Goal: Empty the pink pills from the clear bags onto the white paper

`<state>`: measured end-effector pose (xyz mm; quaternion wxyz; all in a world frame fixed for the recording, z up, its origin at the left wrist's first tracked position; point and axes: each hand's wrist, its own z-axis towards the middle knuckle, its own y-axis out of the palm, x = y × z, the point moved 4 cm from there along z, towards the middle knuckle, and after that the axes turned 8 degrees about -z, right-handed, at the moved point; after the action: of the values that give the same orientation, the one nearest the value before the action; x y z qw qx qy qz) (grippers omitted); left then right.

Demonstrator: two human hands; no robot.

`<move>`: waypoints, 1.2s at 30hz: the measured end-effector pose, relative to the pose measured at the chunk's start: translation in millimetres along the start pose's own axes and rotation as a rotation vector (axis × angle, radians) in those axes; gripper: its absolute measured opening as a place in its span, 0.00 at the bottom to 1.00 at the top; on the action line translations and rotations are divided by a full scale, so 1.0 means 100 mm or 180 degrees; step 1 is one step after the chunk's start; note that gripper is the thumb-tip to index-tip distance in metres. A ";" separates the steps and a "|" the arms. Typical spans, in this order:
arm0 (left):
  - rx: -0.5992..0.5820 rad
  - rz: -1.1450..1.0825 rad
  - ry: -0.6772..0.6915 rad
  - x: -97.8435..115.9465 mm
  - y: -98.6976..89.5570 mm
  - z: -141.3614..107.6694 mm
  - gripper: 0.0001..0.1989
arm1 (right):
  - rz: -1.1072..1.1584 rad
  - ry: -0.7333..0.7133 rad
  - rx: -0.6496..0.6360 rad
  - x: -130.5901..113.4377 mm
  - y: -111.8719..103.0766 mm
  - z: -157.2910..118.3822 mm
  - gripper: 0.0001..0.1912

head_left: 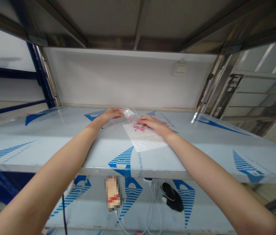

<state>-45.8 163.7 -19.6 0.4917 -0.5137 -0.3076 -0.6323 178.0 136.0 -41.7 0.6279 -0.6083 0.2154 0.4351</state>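
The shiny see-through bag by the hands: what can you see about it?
The see-through plastic bag is thin, shiny and crumpled, with little pink bits inside. It sits over the film-covered table, just past a white sheet. The left hand's fingers touch its side, and the right hand is close by.

Protective film [122,160] bears blue stripes; pellets [139,129] are pink.

This looks like a workshop or packing room: a stainless-steel workbench [208,143] covered in blue-printed protective film, a grey steel shelf [133,19] overhead, and a blue metal rack upright [41,75] alongside.
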 end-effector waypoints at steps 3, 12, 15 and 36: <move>-0.0241 0.0120 -0.0132 -0.01 0.05 -0.02 0.15 | 0.0011 0.0022 -0.0035 0.00 0.01 0.00 0.08; -0.0712 0.0704 -0.0055 -0.07 0.19 0.01 0.10 | -0.0103 -0.0080 -0.0106 0.02 0.01 0.01 0.08; -0.0650 0.0630 -0.0006 -0.05 0.22 0.01 0.09 | -0.0081 -0.0065 -0.0109 0.02 0.01 0.02 0.08; -0.0615 0.0837 0.0240 -0.07 0.23 0.05 0.09 | -0.0157 -0.0116 -0.0137 0.04 0.00 0.04 0.09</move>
<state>-22.1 162.6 -27.9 0.5296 -0.5704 -0.1569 -0.6079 179.1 141.1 -44.5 0.6291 -0.6188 0.1794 0.4350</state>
